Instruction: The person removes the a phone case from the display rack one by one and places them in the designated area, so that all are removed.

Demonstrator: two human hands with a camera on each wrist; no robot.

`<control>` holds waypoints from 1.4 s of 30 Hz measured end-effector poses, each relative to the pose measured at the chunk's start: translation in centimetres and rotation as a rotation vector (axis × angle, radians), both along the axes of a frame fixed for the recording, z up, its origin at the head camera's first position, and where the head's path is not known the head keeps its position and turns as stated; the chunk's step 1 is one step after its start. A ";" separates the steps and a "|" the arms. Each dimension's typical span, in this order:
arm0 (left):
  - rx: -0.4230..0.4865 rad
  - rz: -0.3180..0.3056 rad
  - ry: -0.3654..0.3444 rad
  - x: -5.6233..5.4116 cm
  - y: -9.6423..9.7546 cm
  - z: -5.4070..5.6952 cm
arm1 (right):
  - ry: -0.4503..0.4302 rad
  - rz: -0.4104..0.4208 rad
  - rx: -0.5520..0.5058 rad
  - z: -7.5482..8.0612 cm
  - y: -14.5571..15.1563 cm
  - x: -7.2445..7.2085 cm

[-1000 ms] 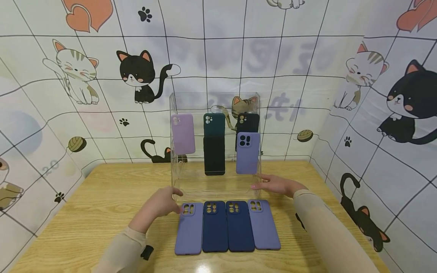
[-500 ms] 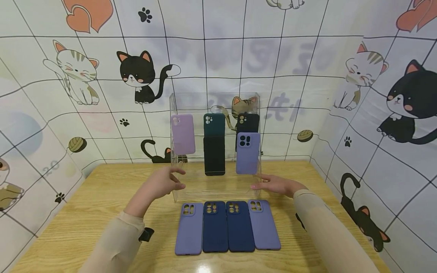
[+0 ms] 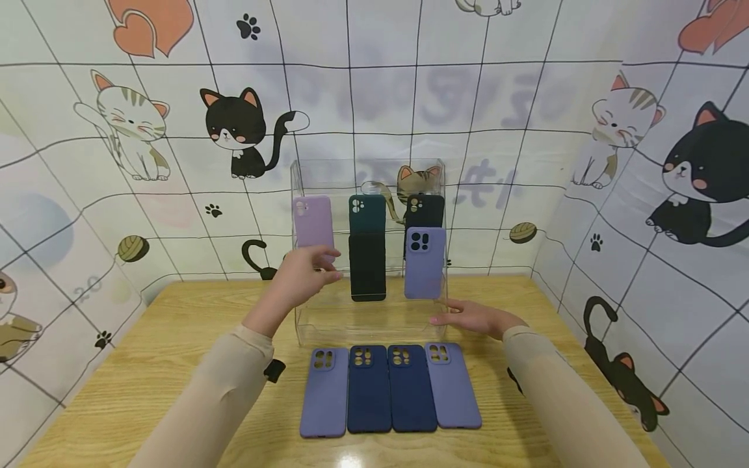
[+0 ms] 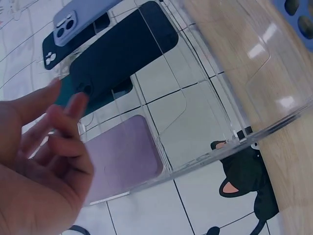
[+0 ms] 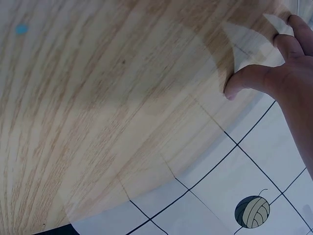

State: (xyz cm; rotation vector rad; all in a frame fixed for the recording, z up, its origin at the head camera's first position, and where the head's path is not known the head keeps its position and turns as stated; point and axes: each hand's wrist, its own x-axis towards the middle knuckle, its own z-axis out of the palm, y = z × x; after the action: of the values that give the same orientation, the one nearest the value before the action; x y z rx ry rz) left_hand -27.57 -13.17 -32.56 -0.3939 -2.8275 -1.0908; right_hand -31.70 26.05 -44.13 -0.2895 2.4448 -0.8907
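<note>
My left hand [image 3: 298,276] is raised in front of a clear acrylic display stand [image 3: 368,335], overlapping the lower edge of a lilac phone case [image 3: 313,221]. Its thumb and fingers are apart, with nothing between them, just left of a black phone case [image 4: 122,49] in the stand's middle. Behind that black case stands a dark green one [image 3: 370,214]. At the stand's lower right side lies my right hand [image 3: 471,316], thumb and fingers spread. Its fingertips [image 5: 230,94] rest low by the wooden tabletop. A periwinkle phone case [image 3: 424,273] stands above it, before another black case [image 3: 432,211].
In front of the stand, a row of phone cases lies flat on the wooden table [image 3: 205,312]: a periwinkle case [image 3: 324,403], two navy cases [image 3: 368,403] and another periwinkle case [image 3: 456,396]. A cat-print cloth [image 3: 351,97] hangs behind and at both sides.
My left hand has risen from beside the left periwinkle case on the table to the front of the stand, shifting right. The right hand and the phone cases have stayed put.
</note>
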 end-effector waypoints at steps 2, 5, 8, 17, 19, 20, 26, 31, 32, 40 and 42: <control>0.021 0.009 0.043 -0.7 0.5 0.2 | 0.001 0.002 -0.003 0.0 0.0 0.0; 0.041 0.021 0.075 -1.8 1.2 0.3 | 0.005 0.006 -0.005 0.0 0.0 0.1; 0.018 0.025 0.095 -2.9 1.9 0.3 | 0.009 0.005 -0.003 -0.1 0.0 0.0; -0.144 0.049 0.111 -4.6 3.1 -0.5 | 0.004 0.008 0.006 0.0 0.0 0.0; -0.161 0.051 0.110 -4.7 3.1 -0.8 | 0.004 0.011 0.015 0.1 -0.1 -0.1; -0.169 0.051 0.110 -4.7 3.1 -0.9 | 0.003 0.013 0.020 0.2 -0.1 -0.1; -0.186 0.050 0.130 -4.3 2.9 -1.8 | 0.000 0.023 0.052 0.6 -0.1 -0.2; -0.158 0.044 0.166 -4.0 2.8 -2.7 | -0.001 0.025 0.050 0.6 -0.1 -0.4; -0.148 0.043 0.174 -4.0 2.8 -2.9 | 0.002 0.027 0.050 0.6 -0.1 -0.4; -0.088 0.042 0.213 -4.0 3.0 -3.9 | 0.003 0.014 0.040 0.3 0.0 -0.3; -0.074 0.037 0.227 -4.0 2.9 -4.1 | 0.000 0.013 0.036 0.3 0.0 -0.3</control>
State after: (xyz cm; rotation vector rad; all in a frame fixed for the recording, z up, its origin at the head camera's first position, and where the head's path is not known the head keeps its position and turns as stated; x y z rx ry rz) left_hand -31.56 -10.22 -36.66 -0.4383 -2.6693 -0.8749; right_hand -31.98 26.07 -43.85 -0.2926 2.4528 -0.8406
